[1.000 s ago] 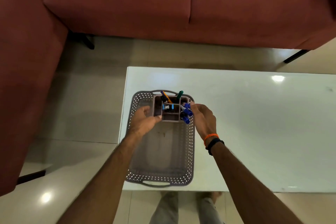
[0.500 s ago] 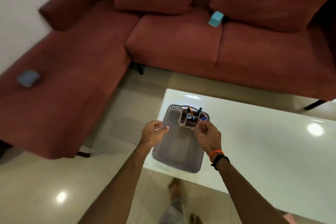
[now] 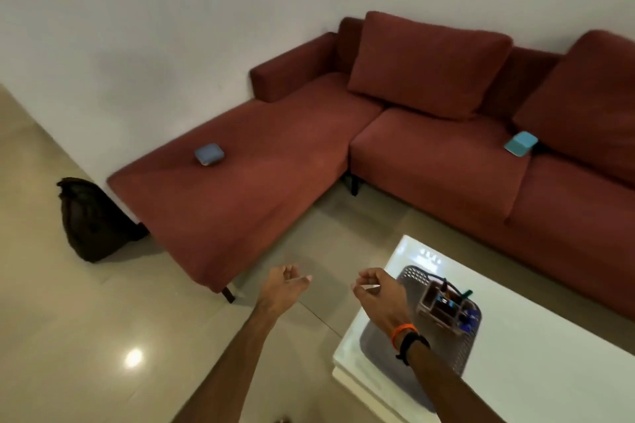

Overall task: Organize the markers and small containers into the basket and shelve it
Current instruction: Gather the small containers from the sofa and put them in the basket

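A black bag [image 3: 91, 216] is sitting on the floor beside a red sofa [image 3: 426, 161] bearing two blue containers [image 3: 209, 154] [image 3: 520, 143]. The left hand [image 3: 283, 287] and right hand [image 3: 381, 295] are hovering empty, fingers loosely curled. Rightmost, the grey basket [image 3: 464, 350], holding a marker organizer [image 3: 443, 306], is resting on the white table [image 3: 549, 364].

We see a glossy white table [image 3: 536, 354] with a grey perforated basket [image 3: 469, 347] resting at its near-left corner. On the red sofa [image 3: 275, 189] lie two small blue containers [image 3: 209, 154], well apart from each other.
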